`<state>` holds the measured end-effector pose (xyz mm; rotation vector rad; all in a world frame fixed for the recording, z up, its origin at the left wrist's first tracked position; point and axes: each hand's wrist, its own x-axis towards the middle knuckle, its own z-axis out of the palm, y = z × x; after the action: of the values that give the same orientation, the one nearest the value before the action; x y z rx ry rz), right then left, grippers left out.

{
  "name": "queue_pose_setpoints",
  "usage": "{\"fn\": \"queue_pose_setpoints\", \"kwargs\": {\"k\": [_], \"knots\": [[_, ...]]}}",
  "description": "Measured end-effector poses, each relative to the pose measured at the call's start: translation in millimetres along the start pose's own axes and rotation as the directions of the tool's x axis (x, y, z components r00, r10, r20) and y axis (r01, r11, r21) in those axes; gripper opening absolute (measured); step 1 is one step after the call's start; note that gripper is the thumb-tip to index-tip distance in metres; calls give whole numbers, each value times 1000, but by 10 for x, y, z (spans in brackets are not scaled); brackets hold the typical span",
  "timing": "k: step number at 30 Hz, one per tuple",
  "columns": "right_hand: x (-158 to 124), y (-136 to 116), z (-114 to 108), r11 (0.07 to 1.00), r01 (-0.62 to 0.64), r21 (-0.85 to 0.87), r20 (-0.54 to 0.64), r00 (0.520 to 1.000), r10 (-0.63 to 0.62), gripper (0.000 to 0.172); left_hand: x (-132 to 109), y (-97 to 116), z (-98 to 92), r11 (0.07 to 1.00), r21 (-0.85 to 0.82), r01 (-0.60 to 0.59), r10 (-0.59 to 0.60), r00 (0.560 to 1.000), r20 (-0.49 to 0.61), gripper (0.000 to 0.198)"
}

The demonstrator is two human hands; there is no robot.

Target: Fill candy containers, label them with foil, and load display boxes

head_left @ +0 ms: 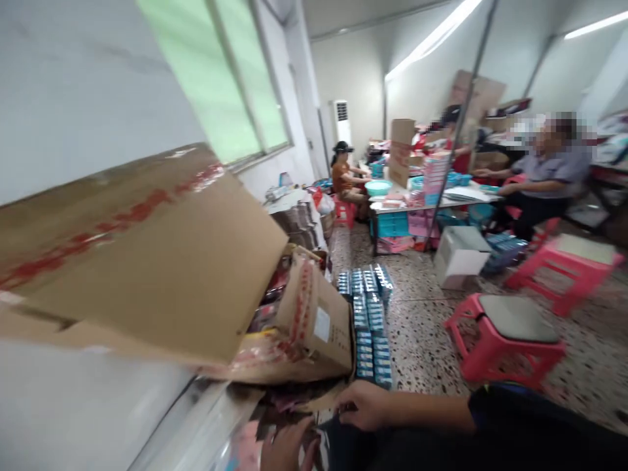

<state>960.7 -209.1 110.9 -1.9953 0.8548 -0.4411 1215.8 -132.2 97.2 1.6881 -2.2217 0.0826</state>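
Two bare hands sit low in the view, fingers curled: the right hand (362, 404) bends inward, and the left hand (288, 450) is cut by the lower edge; blur hides whether either pinches anything, so their hold cannot be told. What seems a brown cardboard flap (324, 400) lies at nine o'clock from the right hand, just beside its fingertips, and at one o'clock from the left, its long axis running from eight to two; the right is nearer. Pale pink packaging (246, 445) lies at the left hand's nine o'clock. Farther out, a taped carton (330, 330) tilts at the right hand's eleven o'clock, rows of blue packs (366, 327) at its twelve.
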Motion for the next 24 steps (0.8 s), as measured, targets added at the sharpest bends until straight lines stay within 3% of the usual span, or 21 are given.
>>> {"fn": "queue_pose_setpoints", "kwargs": {"k": [2,4,7,8,11,13,16,18,19,21,22,24], "knots": [[-286,145,-386,998,-48,27,-166,985,52,30,571,395,113,997,-46,-62,62,998,1,28],[-620,346,-739,990,-105,94,-356,925,132,30,1169,947,237,988,-100,-121,125,991,39,30],[-1223,680,-1116,958,-158,241,-595,755,275,29,1925,1811,429,938,-193,-289,304,951,51,34],[-1435,781,-1191,942,-171,288,-647,690,323,31,2110,2055,500,894,-237,-379,399,916,40,34],[-2015,996,-1275,866,-249,433,-736,457,499,34,2461,2610,755,695,-355,-625,674,739,17,31],[-2310,1039,-1221,784,-308,539,-750,247,613,35,2565,2908,956,561,-425,-710,789,614,17,28],[-2614,974,-1008,675,-287,680,-719,-83,690,35,2583,3424,1259,420,-530,-737,881,470,45,32],[-2746,869,-805,604,-225,764,-645,-286,709,38,2501,3798,1418,302,-603,-738,942,328,70,39],[-2796,806,-697,569,-190,800,-595,-371,713,39,2437,3964,1479,225,-639,-736,969,237,69,43],[-2876,670,-496,513,-124,849,-501,-497,709,42,2287,4212,1571,45,-700,-713,999,36,27,49],[-2913,605,-416,499,-101,861,-470,-535,702,42,2212,4289,1609,-35,-722,-691,999,-47,-3,51],[-2998,487,-317,490,-91,867,-452,-556,697,40,2082,4374,1675,-136,-750,-647,987,-156,-45,54]]}}
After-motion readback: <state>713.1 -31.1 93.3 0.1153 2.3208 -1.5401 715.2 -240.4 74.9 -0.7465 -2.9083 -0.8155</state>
